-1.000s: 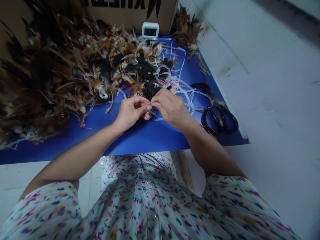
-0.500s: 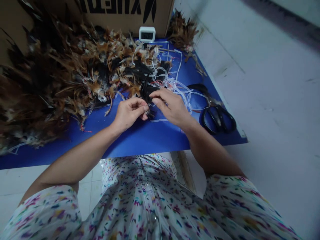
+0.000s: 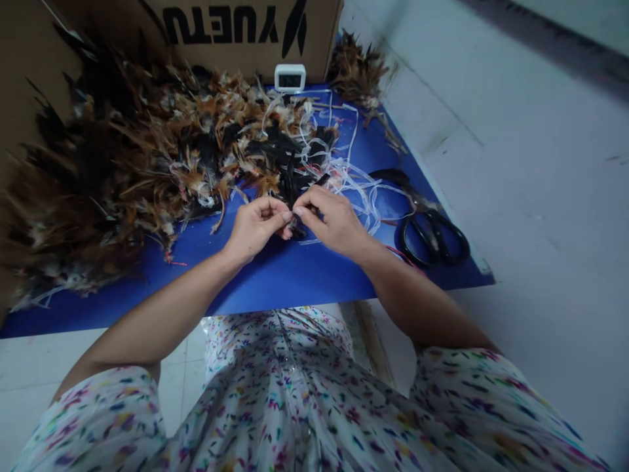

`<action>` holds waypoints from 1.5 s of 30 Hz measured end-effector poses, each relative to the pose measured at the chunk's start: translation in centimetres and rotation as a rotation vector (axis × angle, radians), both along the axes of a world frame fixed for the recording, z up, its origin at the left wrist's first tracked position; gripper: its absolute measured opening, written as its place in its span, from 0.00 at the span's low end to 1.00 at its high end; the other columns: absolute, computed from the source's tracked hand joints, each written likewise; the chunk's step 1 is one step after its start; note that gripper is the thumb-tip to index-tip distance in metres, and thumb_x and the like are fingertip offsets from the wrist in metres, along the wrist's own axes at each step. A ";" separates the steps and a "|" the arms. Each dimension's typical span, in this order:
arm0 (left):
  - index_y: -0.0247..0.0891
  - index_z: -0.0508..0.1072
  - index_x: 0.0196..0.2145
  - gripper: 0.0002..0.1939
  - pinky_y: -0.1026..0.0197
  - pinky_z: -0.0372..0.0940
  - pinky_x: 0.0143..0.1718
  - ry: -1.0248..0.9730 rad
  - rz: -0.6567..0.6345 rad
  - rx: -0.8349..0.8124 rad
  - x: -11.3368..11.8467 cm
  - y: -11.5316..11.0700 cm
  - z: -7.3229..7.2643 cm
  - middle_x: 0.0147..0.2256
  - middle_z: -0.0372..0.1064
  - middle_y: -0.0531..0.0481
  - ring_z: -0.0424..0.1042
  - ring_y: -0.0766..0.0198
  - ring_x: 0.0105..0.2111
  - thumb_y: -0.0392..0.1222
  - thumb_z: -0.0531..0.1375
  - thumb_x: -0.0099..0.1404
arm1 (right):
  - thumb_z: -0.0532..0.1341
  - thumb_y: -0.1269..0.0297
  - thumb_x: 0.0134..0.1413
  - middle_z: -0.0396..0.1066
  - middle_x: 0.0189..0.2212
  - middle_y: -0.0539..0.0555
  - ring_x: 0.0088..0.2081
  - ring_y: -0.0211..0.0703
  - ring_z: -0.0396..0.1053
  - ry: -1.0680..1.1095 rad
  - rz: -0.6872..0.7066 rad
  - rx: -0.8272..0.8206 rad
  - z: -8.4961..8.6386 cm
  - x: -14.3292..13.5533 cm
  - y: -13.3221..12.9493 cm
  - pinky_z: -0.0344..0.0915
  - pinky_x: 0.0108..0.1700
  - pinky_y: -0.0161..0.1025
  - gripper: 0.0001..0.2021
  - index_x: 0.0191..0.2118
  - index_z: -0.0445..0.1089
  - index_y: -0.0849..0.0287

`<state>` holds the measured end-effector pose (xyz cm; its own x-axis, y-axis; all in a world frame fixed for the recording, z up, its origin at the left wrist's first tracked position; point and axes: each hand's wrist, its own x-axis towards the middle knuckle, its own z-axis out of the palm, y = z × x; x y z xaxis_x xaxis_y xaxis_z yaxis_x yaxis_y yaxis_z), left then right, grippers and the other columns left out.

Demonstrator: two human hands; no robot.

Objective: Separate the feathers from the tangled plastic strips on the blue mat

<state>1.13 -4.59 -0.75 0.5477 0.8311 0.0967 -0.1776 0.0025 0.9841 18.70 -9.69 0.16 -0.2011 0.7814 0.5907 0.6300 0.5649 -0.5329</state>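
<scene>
My left hand (image 3: 260, 226) pinches a small bundle of dark feathers (image 3: 289, 187) between thumb and fingers, low over the blue tabletop. Black feather tips stick up beyond the fingertips, and the lower ends show between the two hands. Close beside it, my right hand (image 3: 330, 219) is closed, thumb against forefinger, at the same bundle. Whatever its fingertips hold is too small to make out. White plastic strips (image 3: 361, 187) lie tangled just behind and to the right of the right hand.
A wide heap of brown and black feathers (image 3: 147, 151) covers the left and back. Black-handled scissors (image 3: 432, 236) lie at the right edge. A cardboard box (image 3: 221, 56), a small white digital clock (image 3: 289, 78) and another feather bunch (image 3: 358, 65) stand behind. A wall rises at right.
My right hand has come slightly down and left, its fingertips now meeting the left hand's at the bundle. The whole view has tilted up a little.
</scene>
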 end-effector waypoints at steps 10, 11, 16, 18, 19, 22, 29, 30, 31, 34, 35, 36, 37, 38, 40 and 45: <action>0.34 0.72 0.27 0.23 0.67 0.69 0.24 -0.010 0.059 -0.218 0.0 -0.2 0.6 0.19 0.71 0.54 0.71 0.70 0.19 0.50 0.77 0.41 | 0.53 0.65 0.68 0.67 0.31 0.52 0.34 0.39 0.64 -0.094 0.024 0.105 -0.3 -0.3 -0.1 0.62 0.39 0.39 0.09 0.34 0.66 0.58; 0.34 0.72 0.26 0.23 0.67 0.69 0.24 -0.007 0.067 -0.233 0.0 -0.2 0.6 0.19 0.71 0.54 0.71 0.71 0.18 0.49 0.77 0.41 | 0.53 0.65 0.68 0.67 0.31 0.52 0.34 0.40 0.64 -0.101 0.030 0.106 -0.3 -0.3 -0.1 0.62 0.39 0.39 0.09 0.34 0.66 0.58; 0.35 0.71 0.25 0.22 0.68 0.67 0.22 0.022 0.114 -0.248 0.0 0.1 0.7 0.19 0.70 0.56 0.69 0.72 0.17 0.44 0.78 0.38 | 0.53 0.65 0.67 0.69 0.33 0.52 0.35 0.39 0.65 -0.017 0.065 0.028 -0.2 -0.1 0.1 0.62 0.40 0.38 0.09 0.35 0.67 0.58; 0.35 0.70 0.25 0.22 0.67 0.67 0.22 0.039 0.113 -0.231 -0.1 0.3 0.7 0.19 0.69 0.57 0.69 0.72 0.17 0.44 0.77 0.39 | 0.54 0.68 0.65 0.70 0.35 0.53 0.36 0.38 0.66 0.039 0.069 -0.035 -0.2 0.0 0.2 0.62 0.41 0.38 0.07 0.37 0.68 0.58; 0.35 0.70 0.26 0.22 0.67 0.68 0.22 0.046 0.111 -0.222 -0.1 0.4 0.7 0.19 0.69 0.57 0.69 0.72 0.17 0.44 0.77 0.39 | 0.54 0.70 0.63 0.70 0.36 0.53 0.36 0.38 0.66 0.053 0.072 -0.072 -0.2 0.1 0.3 0.62 0.41 0.38 0.06 0.38 0.68 0.58; 0.35 0.70 0.26 0.22 0.67 0.68 0.22 0.061 0.101 -0.201 -0.2 0.5 0.5 0.20 0.70 0.57 0.69 0.72 0.17 0.43 0.77 0.39 | 0.55 0.75 0.56 0.70 0.33 0.50 0.32 0.36 0.64 0.038 0.100 -0.205 -0.5 0.2 0.4 0.60 0.37 0.36 0.12 0.45 0.68 0.59; 0.37 0.68 0.27 0.23 0.65 0.69 0.23 0.092 0.065 -0.107 -0.5 0.9 0.1 0.22 0.71 0.57 0.70 0.72 0.19 0.47 0.76 0.42 | 0.55 0.75 0.56 0.72 0.39 0.53 0.36 0.39 0.67 -0.029 0.097 -0.237 -1.4 -0.3 0.7 0.61 0.40 0.38 0.16 0.48 0.67 0.57; 0.37 0.68 0.27 0.23 0.65 0.69 0.23 0.101 0.073 -0.077 -0.6 1.0 0.2 0.22 0.71 0.57 0.70 0.71 0.19 0.48 0.76 0.42 | 0.54 0.75 0.56 0.73 0.40 0.54 0.37 0.40 0.68 -0.030 0.087 -0.231 -1.4 -0.3 0.7 0.62 0.41 0.38 0.16 0.49 0.67 0.57; 0.37 0.68 0.27 0.23 0.65 0.69 0.24 0.111 0.082 -0.044 -0.7 1.0 0.3 0.22 0.71 0.57 0.70 0.71 0.19 0.49 0.76 0.43 | 0.54 0.75 0.57 0.73 0.40 0.54 0.38 0.41 0.69 -0.032 0.078 -0.218 -1.3 -0.4 0.7 0.63 0.42 0.39 0.16 0.50 0.67 0.56; 0.38 0.68 0.27 0.22 0.64 0.70 0.25 0.130 0.111 0.047 -1.0 1.1 0.7 0.22 0.71 0.56 0.70 0.70 0.20 0.49 0.75 0.45 | 0.54 0.74 0.58 0.74 0.42 0.55 0.42 0.45 0.70 -0.067 0.055 -0.139 -1.0 -0.6 0.8 0.64 0.44 0.40 0.15 0.49 0.66 0.56; 0.38 0.68 0.27 0.22 0.64 0.71 0.25 0.133 0.121 0.071 -1.0 1.1 0.8 0.22 0.71 0.56 0.70 0.70 0.20 0.49 0.75 0.45 | 0.54 0.74 0.58 0.74 0.42 0.56 0.43 0.46 0.70 -0.093 0.047 -0.105 -0.9 -0.7 0.8 0.64 0.45 0.40 0.14 0.49 0.66 0.56; 0.38 0.68 0.28 0.22 0.64 0.71 0.25 0.136 0.133 0.094 -1.1 1.1 0.9 0.23 0.71 0.56 0.70 0.70 0.20 0.49 0.75 0.45 | 0.53 0.74 0.59 0.74 0.42 0.57 0.44 0.47 0.70 -0.124 0.037 -0.070 -0.8 -0.7 0.9 0.64 0.45 0.41 0.14 0.48 0.67 0.56; 0.38 0.68 0.28 0.21 0.64 0.71 0.25 0.141 0.148 0.118 -1.2 1.1 1.1 0.23 0.72 0.56 0.70 0.70 0.20 0.49 0.75 0.45 | 0.53 0.74 0.59 0.74 0.41 0.57 0.43 0.48 0.70 -0.159 0.025 -0.037 -0.6 -0.8 0.9 0.64 0.45 0.41 0.13 0.48 0.67 0.56; 0.38 0.68 0.28 0.21 0.64 0.70 0.25 0.147 0.162 0.144 -1.2 1.1 1.2 0.23 0.72 0.56 0.71 0.70 0.20 0.48 0.75 0.46 | 0.52 0.73 0.60 0.74 0.40 0.58 0.42 0.48 0.70 -0.196 0.011 -0.007 -0.5 -0.8 1.0 0.64 0.44 0.42 0.12 0.47 0.67 0.57; 0.38 0.68 0.28 0.20 0.64 0.70 0.25 0.168 0.192 0.203 -1.2 1.1 1.4 0.23 0.72 0.55 0.71 0.69 0.21 0.47 0.74 0.47 | 0.51 0.72 0.63 0.74 0.38 0.59 0.40 0.48 0.69 -0.262 -0.013 0.046 -0.2 -0.9 1.2 0.64 0.43 0.42 0.12 0.47 0.67 0.58; 0.38 0.70 0.29 0.11 0.65 0.69 0.27 0.256 0.321 0.412 -1.6 1.3 1.7 0.25 0.72 0.55 0.71 0.69 0.24 0.42 0.69 0.54 | 0.50 0.72 0.64 0.73 0.36 0.59 0.39 0.48 0.68 -0.317 -0.045 0.108 0.8 -1.5 1.7 0.64 0.43 0.41 0.11 0.47 0.67 0.59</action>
<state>-0.43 -3.32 1.00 0.3227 0.8813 0.3451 0.1374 -0.4044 0.9042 17.24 -8.04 0.98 -0.3553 0.7299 0.5840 0.7802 0.5756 -0.2447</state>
